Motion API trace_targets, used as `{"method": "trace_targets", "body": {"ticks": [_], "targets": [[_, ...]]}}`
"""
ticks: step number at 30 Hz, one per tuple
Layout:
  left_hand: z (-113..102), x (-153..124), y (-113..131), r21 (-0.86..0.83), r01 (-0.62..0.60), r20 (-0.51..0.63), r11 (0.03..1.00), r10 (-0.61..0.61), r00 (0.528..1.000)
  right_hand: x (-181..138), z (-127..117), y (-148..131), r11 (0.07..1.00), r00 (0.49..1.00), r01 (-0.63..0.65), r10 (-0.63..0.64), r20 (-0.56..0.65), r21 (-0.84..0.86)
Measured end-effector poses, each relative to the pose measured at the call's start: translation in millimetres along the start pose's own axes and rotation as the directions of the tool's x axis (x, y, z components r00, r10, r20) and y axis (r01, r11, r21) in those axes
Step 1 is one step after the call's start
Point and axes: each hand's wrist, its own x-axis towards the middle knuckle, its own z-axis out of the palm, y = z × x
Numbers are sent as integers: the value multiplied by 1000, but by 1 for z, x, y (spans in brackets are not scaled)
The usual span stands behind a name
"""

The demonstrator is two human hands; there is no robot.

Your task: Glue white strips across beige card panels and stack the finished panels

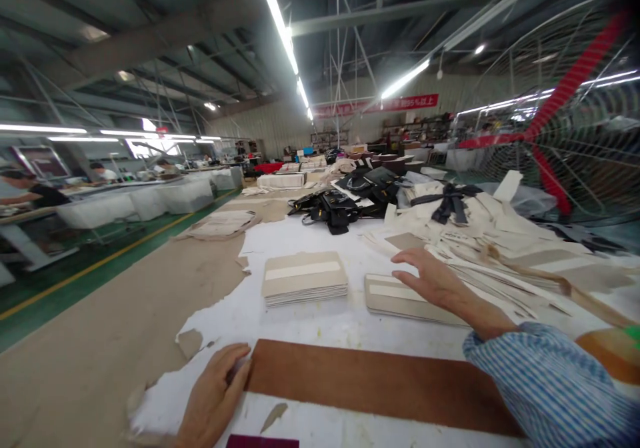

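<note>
My left hand (213, 395) rests at the left end of a long brown strip (380, 385) lying across the white table cover; its fingers are curled against the strip's edge, and I cannot make out anything inside them. My right hand (433, 278), in a blue striped sleeve, reaches forward with flat, spread fingers over a stack of beige pieces (400, 298). A second neat beige stack (304, 277) lies to the left of it. A big loose heap of cream and beige cut pieces (500, 235) spreads to the right.
Black bags and straps (345, 205) lie farther along the table. A large caged fan with red blades (560, 121) stands at the right. Torn brown paper (100, 341) covers the table's left part. Other people work at benches on the far left (30, 195).
</note>
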Motion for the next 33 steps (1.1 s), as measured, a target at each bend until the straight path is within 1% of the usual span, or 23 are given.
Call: {"method": "trace_targets", "body": {"ticks": [2, 4, 8, 11, 14, 18, 20, 22, 25, 28, 31, 33], "targets": [[2, -2, -6, -6, 51, -26, 999, -51, 998, -1, 2, -14, 1000, 998, 17, -18, 53, 22], [5, -1, -8, -26, 79, -34, 997, -79, 996, -5, 0, -24, 999, 995, 4, -8, 100, 39], [8, 1, -5, -63, 86, -13, 994, -87, 996, -12, -6, -32, 996, 987, -62, 50, 154, 71], [8, 3, -1, -75, 98, -5, 992, -99, 995, -13, -2, -39, 988, 979, -95, 70, 194, 125], [6, 4, 5, -92, 126, 6, 988, -126, 992, -7, 15, -49, 975, 969, -117, 70, 237, 188], [3, 4, 11, -124, 190, 36, 974, -187, 982, 12, 47, -59, 953, 956, -179, 110, 271, 246], [0, 5, 14, -150, 235, 69, 960, -227, 971, 26, 63, -59, 939, 951, -215, 138, 278, 268], [-6, 8, 16, -188, 291, 127, 938, -271, 954, 40, 79, -56, 928, 948, -240, 161, 276, 284], [-15, 25, 18, -255, 394, 229, 883, -341, 912, 62, 100, -47, 920, 946, -270, 200, 254, 284], [-16, 54, 22, -306, 463, 271, 832, -390, 880, 81, 120, -39, 913, 937, -320, 264, 230, 253], [-6, 86, 31, -347, 471, 267, 811, -396, 879, 94, 135, -35, 904, 922, -364, 316, 224, 223], [3, 102, 39, -369, 466, 278, 804, -383, 881, 99, 142, -34, 904, 920, -368, 320, 227, 219]]}}
